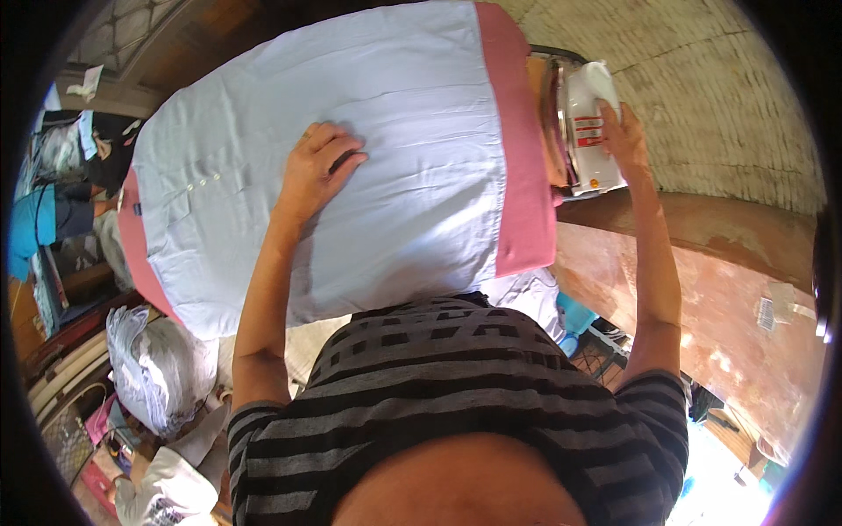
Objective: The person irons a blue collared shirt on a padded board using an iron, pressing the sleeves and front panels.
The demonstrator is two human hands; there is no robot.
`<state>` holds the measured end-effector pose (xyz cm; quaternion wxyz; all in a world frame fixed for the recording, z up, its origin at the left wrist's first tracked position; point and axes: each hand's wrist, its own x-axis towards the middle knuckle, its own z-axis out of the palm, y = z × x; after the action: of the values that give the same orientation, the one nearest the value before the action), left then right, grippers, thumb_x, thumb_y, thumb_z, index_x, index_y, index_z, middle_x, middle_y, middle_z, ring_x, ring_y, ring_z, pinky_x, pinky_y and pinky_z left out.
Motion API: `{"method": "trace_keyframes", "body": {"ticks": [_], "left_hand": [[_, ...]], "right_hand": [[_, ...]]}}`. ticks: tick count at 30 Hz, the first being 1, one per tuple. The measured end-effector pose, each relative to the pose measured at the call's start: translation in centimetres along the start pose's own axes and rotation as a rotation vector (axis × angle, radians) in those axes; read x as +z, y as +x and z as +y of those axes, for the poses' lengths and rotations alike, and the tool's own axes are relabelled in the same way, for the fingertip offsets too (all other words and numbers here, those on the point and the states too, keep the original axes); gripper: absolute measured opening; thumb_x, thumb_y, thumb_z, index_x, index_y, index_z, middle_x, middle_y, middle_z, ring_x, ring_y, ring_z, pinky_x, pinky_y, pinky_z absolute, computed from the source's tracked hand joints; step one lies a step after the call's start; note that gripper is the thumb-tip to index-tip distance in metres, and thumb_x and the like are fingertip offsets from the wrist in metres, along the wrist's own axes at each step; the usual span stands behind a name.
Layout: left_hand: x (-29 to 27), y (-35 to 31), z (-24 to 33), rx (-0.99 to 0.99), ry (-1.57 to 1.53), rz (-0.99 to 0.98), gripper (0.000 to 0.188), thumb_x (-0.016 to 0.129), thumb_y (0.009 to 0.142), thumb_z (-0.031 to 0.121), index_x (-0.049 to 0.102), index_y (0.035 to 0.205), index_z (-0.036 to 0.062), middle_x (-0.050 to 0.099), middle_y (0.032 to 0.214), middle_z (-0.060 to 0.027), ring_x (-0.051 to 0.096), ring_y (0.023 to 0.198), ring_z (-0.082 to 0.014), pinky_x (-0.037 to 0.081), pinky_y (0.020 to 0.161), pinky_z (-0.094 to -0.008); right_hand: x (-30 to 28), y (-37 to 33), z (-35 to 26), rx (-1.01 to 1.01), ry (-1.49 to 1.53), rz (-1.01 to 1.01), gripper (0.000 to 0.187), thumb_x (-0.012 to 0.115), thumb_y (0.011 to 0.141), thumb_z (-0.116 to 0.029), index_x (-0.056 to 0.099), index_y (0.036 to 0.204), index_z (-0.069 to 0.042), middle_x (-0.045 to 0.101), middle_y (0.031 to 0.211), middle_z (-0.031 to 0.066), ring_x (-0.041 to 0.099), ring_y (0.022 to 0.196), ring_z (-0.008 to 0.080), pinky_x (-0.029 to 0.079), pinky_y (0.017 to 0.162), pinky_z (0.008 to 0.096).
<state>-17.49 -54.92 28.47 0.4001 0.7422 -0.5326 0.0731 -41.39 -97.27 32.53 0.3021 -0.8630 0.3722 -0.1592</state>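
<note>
A light blue buttoned garment point(395, 202) lies spread over a padded board with a pink cover point(526, 219). Over the middle of the cloth is my left hand point(317, 167), its fingers loosely bent, the thumb apart and nothing in it. At the board's right end, a white iron point(589, 131) with red markings stands on a dark metal rest point(561, 54), its shiny plate side toward the board. My right hand point(626, 140) grips the iron's outer side; the handle is partly hidden by the fingers.
A rough pale wall point(702, 96) and a brown ledge point(719, 228) border the right side. Bundled cloth in clear plastic point(162, 373) sits at lower left. A person in a turquoise top point(39, 228) is at far left; another person's pale clothing point(171, 486) shows lower left.
</note>
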Motion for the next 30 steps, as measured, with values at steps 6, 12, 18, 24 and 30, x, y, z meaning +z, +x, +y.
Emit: {"method": "trace_keyframes", "body": {"ticks": [6, 12, 18, 24, 30], "left_hand": [[0.0, -1.1, -1.1, -0.004, -0.062, 0.01, 0.014, 0.077, 0.078, 0.008, 0.068, 0.088, 0.0057, 0.062, 0.09, -0.0053, 0.059, 0.086, -0.0257, 0.05, 0.073, -0.0358], [0.5, -0.5, -1.5, 0.007, -0.026, 0.0, 0.009, 0.071, 0.084, 0.007, 0.065, 0.09, 0.0046, 0.064, 0.092, -0.0069, 0.059, 0.087, -0.0274, 0.049, 0.073, -0.037], [0.9, 0.0, -1.7, 0.017, 0.017, 0.052, 0.007, 0.067, 0.087, 0.007, 0.062, 0.092, 0.0054, 0.064, 0.087, -0.0072, 0.06, 0.083, -0.0286, 0.05, 0.07, -0.0387], [1.0, -0.1, -2.6, 0.021, -0.008, 0.025, 0.013, 0.071, 0.085, 0.01, 0.064, 0.096, 0.006, 0.064, 0.086, -0.0064, 0.061, 0.081, -0.0258, 0.051, 0.069, -0.0382], [0.8, -0.1, -2.9, -0.055, -0.063, -0.002, 0.016, 0.075, 0.082, 0.014, 0.065, 0.091, 0.0072, 0.063, 0.08, -0.0042, 0.06, 0.077, -0.0223, 0.05, 0.063, -0.0363]], "right_hand": [[2.5, -2.9, -6.1, -0.358, -0.636, 0.498, 0.036, 0.07, 0.09, -0.032, 0.06, 0.107, -0.002, 0.061, 0.097, 0.0108, 0.059, 0.087, 0.0162, 0.049, 0.075, 0.0304], [14.5, -9.3, -14.3, -0.678, 0.107, 0.089, 0.039, 0.077, 0.079, -0.01, 0.064, 0.115, -0.01, 0.062, 0.113, 0.0105, 0.058, 0.108, 0.0321, 0.048, 0.096, 0.0418], [20.4, -10.8, -17.7, -0.658, 0.106, -0.022, 0.028, 0.077, 0.076, -0.008, 0.068, 0.103, -0.009, 0.062, 0.103, 0.0084, 0.059, 0.098, 0.0279, 0.05, 0.09, 0.0398], [21.6, -9.6, -17.6, -0.624, 0.174, -0.025, 0.013, 0.075, 0.079, -0.008, 0.07, 0.09, -0.005, 0.066, 0.087, 0.0065, 0.061, 0.086, 0.0272, 0.051, 0.08, 0.039], [21.3, -9.5, -17.7, -0.589, 0.215, -0.038, 0.007, 0.071, 0.084, -0.009, 0.07, 0.086, -0.003, 0.067, 0.083, 0.0078, 0.06, 0.082, 0.0281, 0.05, 0.077, 0.0381]]}}
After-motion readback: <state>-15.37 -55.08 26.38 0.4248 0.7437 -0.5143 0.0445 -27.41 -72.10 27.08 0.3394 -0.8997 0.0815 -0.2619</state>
